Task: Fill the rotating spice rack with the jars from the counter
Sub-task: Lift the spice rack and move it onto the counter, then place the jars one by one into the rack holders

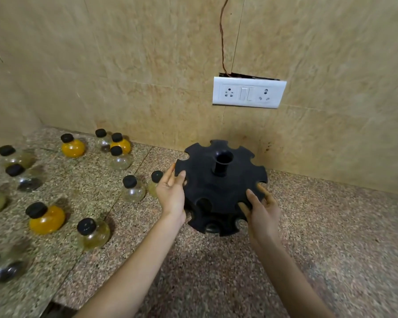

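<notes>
Speckled granite forms the worktop [308, 226], backed by a beige tiled wall [124, 65] carrying a white socket plate [248, 94]. The black rotating spice rack [218, 187] stands near the wall, all visible notches empty. Both hands rest flat against its rim with fingers spread — left hand [171, 193] on the left side, right hand [261, 210] on the front right; neither grip encloses anything. The black-capped jars [45, 218] stand scattered to the left — several hold orange contents, others look nearly clear.

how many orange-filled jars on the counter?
3: rear-left jar, rear-cluster jar, near-left jar. More may sit beyond the left edge.
</notes>
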